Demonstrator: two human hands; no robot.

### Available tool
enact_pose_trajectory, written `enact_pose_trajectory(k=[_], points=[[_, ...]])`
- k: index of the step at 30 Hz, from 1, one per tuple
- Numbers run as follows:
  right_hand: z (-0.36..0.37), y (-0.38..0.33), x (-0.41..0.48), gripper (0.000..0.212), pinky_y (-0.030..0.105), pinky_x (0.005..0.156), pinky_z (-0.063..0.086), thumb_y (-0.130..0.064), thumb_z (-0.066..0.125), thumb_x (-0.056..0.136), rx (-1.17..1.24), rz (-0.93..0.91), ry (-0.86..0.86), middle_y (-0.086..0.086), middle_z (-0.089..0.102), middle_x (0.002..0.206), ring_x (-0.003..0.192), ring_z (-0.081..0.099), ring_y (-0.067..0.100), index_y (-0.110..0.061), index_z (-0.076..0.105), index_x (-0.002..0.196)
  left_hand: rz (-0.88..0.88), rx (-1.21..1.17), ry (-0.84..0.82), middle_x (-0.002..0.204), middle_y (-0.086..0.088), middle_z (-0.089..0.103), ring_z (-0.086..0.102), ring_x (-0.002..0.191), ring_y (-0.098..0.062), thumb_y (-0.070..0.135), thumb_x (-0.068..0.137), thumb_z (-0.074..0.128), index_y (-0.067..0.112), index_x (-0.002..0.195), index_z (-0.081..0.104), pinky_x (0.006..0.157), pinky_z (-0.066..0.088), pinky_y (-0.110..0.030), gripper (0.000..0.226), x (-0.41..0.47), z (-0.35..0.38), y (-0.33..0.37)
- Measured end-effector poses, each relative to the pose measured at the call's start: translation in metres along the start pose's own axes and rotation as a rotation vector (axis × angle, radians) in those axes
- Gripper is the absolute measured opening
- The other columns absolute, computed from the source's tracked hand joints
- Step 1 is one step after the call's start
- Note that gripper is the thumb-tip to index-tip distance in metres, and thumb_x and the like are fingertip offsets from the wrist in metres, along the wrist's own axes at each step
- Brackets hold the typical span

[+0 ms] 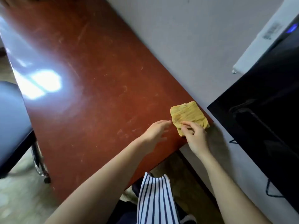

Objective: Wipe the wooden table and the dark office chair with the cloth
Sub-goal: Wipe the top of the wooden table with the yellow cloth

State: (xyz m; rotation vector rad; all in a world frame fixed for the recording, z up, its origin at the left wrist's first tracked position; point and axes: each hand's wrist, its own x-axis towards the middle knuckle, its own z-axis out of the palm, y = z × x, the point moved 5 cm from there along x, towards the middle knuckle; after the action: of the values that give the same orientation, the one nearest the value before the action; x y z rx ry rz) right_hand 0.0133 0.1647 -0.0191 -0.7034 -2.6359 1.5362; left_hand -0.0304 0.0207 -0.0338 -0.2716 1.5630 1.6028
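A yellow cloth (188,116) lies crumpled on the reddish wooden table (84,88), near its right corner by the wall. My right hand (195,135) pinches the cloth's near edge with curled fingers. My left hand (156,130) hovers just left of the cloth with fingers stretched out, holding nothing. The dark office chair (12,123) stands at the left edge of the view, beside the table.
A grey wall (186,46) runs along the table's far side. A large black screen (265,120) with cables hangs on the right. A white unit (258,41) is mounted above it. Pale floor (21,196) shows lower left.
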Motion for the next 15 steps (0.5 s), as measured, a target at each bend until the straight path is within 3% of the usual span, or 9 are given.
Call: enact_pose_trajectory(k=[3, 5, 7, 10, 15], points=[[0.001, 0.013, 0.009, 0.046, 0.039, 0.114, 0.018, -0.023, 0.062, 0.091, -0.356, -0.036, -0.023, -0.001, 0.040, 0.144, 0.141, 0.022, 0.026, -0.021, 0.051, 0.136, -0.047, -0.066, 0.031, 0.123, -0.001, 0.052, 0.046, 0.118, -0.017, 0.027, 0.095, 0.050, 0.020, 0.112, 0.055, 0.094, 0.041, -0.033, 0.019, 0.011, 0.010, -0.006], [0.002, 0.023, 0.013, 0.063, 0.041, 0.117, 0.005, -0.032, 0.060, 0.092, -0.496, 0.002, -0.067, 0.004, 0.013, 0.159, 0.146, -0.001, 0.024, -0.028, 0.032, 0.147, -0.089, -0.097, 0.056, 0.127, -0.002, 0.050, 0.045, 0.120, -0.019, 0.026, 0.095, 0.051, 0.021, 0.106, 0.055, 0.096, 0.040, -0.034, 0.013, 0.018, 0.015, -0.009], [0.002, 0.035, 0.020, 0.073, 0.046, 0.117, -0.001, -0.042, 0.057, 0.092, -0.567, 0.043, -0.081, 0.007, -0.005, 0.161, 0.145, -0.013, 0.027, -0.031, 0.016, 0.151, -0.125, -0.170, 0.098, 0.138, -0.005, 0.044, 0.042, 0.126, -0.022, 0.026, 0.095, 0.052, 0.018, 0.117, 0.051, 0.096, 0.040, -0.034, 0.023, 0.024, 0.018, -0.011], [0.003, 0.043, 0.035, 0.078, 0.049, 0.115, -0.004, -0.051, 0.049, 0.093, -0.635, 0.129, -0.135, 0.010, -0.016, 0.159, 0.144, -0.018, 0.031, -0.034, 0.000, 0.152, -0.160, -0.313, 0.134, 0.147, -0.010, 0.036, 0.036, 0.134, -0.025, 0.024, 0.095, 0.051, 0.011, 0.138, 0.040, 0.098, 0.038, -0.035, 0.046, 0.032, 0.023, -0.009], [0.010, 0.048, 0.038, 0.073, 0.051, 0.116, -0.002, -0.059, 0.033, 0.095, -0.820, 0.162, -0.283, 0.011, -0.012, 0.160, 0.144, -0.015, 0.037, -0.033, -0.004, 0.152, -0.204, -0.434, 0.117, 0.146, -0.011, 0.037, 0.037, 0.134, -0.025, 0.027, 0.095, 0.049, 0.012, 0.143, 0.035, 0.102, 0.036, -0.037, 0.052, 0.036, 0.034, -0.006]])
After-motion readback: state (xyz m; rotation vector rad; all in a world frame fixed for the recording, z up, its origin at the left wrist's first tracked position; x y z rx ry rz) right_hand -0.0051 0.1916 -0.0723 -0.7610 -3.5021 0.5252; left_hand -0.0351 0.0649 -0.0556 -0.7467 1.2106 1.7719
